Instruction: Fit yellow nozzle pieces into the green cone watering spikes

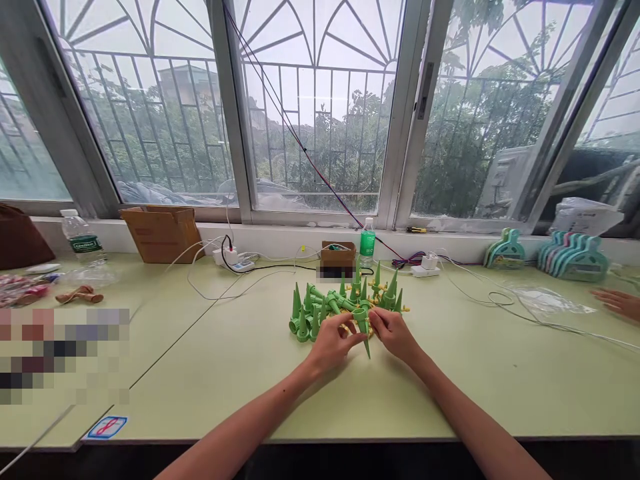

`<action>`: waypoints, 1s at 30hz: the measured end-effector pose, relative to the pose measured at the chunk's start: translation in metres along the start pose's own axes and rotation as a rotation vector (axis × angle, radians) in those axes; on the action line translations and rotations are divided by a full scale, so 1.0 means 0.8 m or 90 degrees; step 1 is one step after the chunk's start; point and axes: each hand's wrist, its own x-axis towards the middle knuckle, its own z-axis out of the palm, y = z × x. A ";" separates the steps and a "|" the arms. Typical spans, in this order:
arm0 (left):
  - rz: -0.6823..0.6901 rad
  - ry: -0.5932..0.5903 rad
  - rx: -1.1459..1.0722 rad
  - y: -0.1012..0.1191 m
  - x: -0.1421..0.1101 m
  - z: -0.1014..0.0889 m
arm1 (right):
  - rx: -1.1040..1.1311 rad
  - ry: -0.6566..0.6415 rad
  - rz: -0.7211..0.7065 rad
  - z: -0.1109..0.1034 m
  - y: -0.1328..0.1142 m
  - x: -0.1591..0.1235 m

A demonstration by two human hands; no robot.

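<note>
My left hand point(331, 343) holds a green plastic watering spike point(361, 323), its wide open collar up and its point tilted down towards me. The fingers of my right hand point(397, 335) are closed in a pinch against the collar's right side; what lies between those fingertips is hidden. Just beyond both hands is a pile of similar green spikes point(302, 328), some upright and some lying over. Small yellow valve pieces point(406, 309) stick out among them on the right.
Behind the pile stand a small brown box point(338, 253) and a green-labelled bottle point(367, 241). White cables point(240, 293) cross the table point(500, 380). Teal hangers point(575, 259) stand at the back right. Another person's hand point(617, 303) rests at the right edge. A larger carton point(163, 233) is at the back left.
</note>
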 end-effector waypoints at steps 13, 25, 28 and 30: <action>0.061 0.051 0.057 -0.010 0.002 0.004 | 0.096 -0.017 0.026 0.000 0.003 -0.001; 0.102 0.058 0.091 -0.012 0.002 0.005 | 0.125 -0.043 0.056 -0.001 -0.001 -0.001; 0.114 0.056 0.100 -0.014 0.003 0.006 | 0.136 -0.053 0.054 -0.002 -0.003 -0.001; 0.120 0.056 0.107 -0.015 0.003 0.006 | 0.141 -0.059 0.053 -0.004 -0.005 -0.001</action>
